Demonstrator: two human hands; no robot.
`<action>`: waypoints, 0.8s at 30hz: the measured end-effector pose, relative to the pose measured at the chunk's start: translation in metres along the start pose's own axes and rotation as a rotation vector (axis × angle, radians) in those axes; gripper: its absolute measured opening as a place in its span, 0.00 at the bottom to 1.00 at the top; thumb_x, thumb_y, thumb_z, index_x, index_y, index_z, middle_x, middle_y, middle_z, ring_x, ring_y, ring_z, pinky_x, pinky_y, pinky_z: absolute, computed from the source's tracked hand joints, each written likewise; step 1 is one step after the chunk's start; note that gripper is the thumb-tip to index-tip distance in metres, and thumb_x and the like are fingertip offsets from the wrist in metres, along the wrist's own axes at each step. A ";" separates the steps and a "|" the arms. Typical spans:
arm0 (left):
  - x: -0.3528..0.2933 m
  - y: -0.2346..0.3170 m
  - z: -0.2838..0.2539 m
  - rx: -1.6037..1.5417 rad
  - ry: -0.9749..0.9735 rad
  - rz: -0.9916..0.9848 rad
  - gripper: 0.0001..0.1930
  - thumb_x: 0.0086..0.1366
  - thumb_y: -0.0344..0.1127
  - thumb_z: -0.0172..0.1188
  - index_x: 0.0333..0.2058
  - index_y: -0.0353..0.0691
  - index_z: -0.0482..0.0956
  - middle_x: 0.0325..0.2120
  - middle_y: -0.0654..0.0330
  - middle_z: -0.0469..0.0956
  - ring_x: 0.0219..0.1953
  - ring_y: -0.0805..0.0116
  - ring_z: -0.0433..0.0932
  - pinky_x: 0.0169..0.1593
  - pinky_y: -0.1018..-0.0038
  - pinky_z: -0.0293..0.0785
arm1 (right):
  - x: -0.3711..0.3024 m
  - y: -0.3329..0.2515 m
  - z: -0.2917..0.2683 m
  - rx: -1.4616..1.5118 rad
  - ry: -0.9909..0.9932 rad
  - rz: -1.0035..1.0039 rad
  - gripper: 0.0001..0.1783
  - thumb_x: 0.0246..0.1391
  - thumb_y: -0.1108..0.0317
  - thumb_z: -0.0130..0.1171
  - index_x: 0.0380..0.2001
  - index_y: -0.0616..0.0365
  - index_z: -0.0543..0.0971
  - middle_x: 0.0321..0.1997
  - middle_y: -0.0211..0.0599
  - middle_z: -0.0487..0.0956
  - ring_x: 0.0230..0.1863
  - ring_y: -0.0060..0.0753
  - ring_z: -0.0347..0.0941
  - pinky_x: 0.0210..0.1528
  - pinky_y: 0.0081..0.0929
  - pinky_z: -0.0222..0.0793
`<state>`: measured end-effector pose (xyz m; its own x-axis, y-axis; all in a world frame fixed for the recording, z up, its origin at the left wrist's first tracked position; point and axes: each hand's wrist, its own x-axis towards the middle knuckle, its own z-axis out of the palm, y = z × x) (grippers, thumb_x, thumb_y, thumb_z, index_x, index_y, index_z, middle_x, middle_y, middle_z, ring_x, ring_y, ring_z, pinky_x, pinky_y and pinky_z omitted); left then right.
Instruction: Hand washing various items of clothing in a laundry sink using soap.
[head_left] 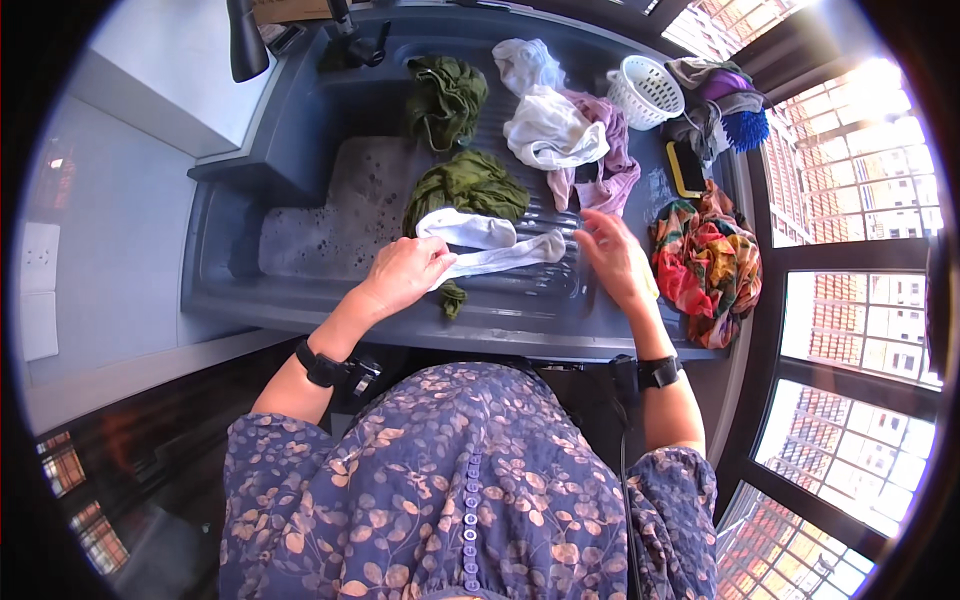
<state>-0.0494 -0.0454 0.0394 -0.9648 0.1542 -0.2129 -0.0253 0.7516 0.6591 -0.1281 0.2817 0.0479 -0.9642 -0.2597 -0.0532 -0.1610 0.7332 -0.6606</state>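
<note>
My left hand (402, 272) is closed, its fingers pinching one end of a wet-looking white sock (515, 256) that stretches to the right over the ribbed drainboard. Just behind it a second white strip, which looks like another sock (470, 229), curves round beside the same hand. My right hand (613, 252) holds nothing; its fingers are apart, a little to the right of the sock's far end. A bunched olive-green garment (470, 185) lies right behind the socks. A small piece of green cloth (453, 298) sticks out in front of them.
Soapy water fills the basin (330, 240) at left, near a black tap (365, 50). Behind are another green garment (445, 100), white cloth (555, 128), pink cloth (615, 170) and a white basket (645, 92). A yellow-edged brush-like item (686, 168) and patterned cloth (708, 262) lie at right.
</note>
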 end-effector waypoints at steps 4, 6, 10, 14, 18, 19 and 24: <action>-0.005 0.006 -0.004 0.045 0.002 0.056 0.14 0.67 0.45 0.60 0.35 0.40 0.82 0.25 0.50 0.82 0.30 0.50 0.82 0.37 0.58 0.75 | -0.028 0.032 -0.006 -0.453 0.321 -0.222 0.35 0.54 0.54 0.67 0.64 0.45 0.70 0.64 0.43 0.68 0.66 0.50 0.64 0.60 0.48 0.65; -0.003 0.009 -0.001 0.024 -0.038 0.058 0.14 0.67 0.45 0.59 0.35 0.40 0.82 0.25 0.50 0.81 0.30 0.50 0.82 0.37 0.58 0.75 | -0.049 0.050 0.002 -0.516 0.274 -0.155 0.36 0.54 0.54 0.67 0.65 0.44 0.69 0.65 0.44 0.67 0.65 0.51 0.64 0.59 0.48 0.65; 0.001 0.017 0.004 -0.062 -0.093 0.075 0.13 0.67 0.42 0.57 0.35 0.38 0.82 0.25 0.49 0.81 0.31 0.48 0.81 0.37 0.57 0.74 | -0.055 0.080 0.004 -0.607 0.207 -0.044 0.36 0.55 0.55 0.65 0.67 0.40 0.67 0.68 0.48 0.64 0.64 0.53 0.64 0.57 0.49 0.66; 0.001 0.005 0.003 0.054 -0.125 0.091 0.12 0.67 0.41 0.56 0.34 0.38 0.82 0.25 0.48 0.81 0.31 0.48 0.81 0.38 0.58 0.75 | -0.049 0.085 -0.006 -0.752 0.245 0.029 0.35 0.55 0.56 0.65 0.66 0.42 0.69 0.69 0.47 0.63 0.65 0.53 0.64 0.56 0.50 0.66; -0.011 0.006 0.002 0.143 -0.056 0.074 0.12 0.67 0.42 0.58 0.32 0.38 0.81 0.25 0.50 0.81 0.32 0.48 0.81 0.37 0.57 0.75 | -0.041 0.078 -0.007 -0.646 0.127 0.123 0.40 0.54 0.52 0.66 0.68 0.46 0.65 0.71 0.50 0.60 0.67 0.54 0.62 0.56 0.56 0.69; -0.012 0.008 0.001 0.154 -0.032 0.028 0.13 0.67 0.42 0.59 0.31 0.38 0.81 0.25 0.50 0.81 0.31 0.48 0.81 0.37 0.56 0.75 | -0.043 0.084 -0.005 -0.642 0.126 0.138 0.40 0.54 0.52 0.65 0.68 0.46 0.64 0.71 0.50 0.60 0.67 0.55 0.61 0.56 0.56 0.69; -0.008 0.006 0.009 0.071 0.239 0.054 0.27 0.63 0.39 0.64 0.58 0.42 0.65 0.26 0.49 0.83 0.30 0.45 0.82 0.35 0.53 0.77 | -0.051 0.099 -0.002 -0.706 0.217 0.059 0.36 0.57 0.59 0.63 0.68 0.40 0.65 0.71 0.48 0.59 0.57 0.58 0.66 0.54 0.52 0.70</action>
<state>-0.0393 -0.0364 0.0389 -0.9989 0.0457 0.0031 0.0381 0.7910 0.6107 -0.0957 0.3688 -0.0134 -0.9837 -0.1307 0.1234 -0.1339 0.9908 -0.0182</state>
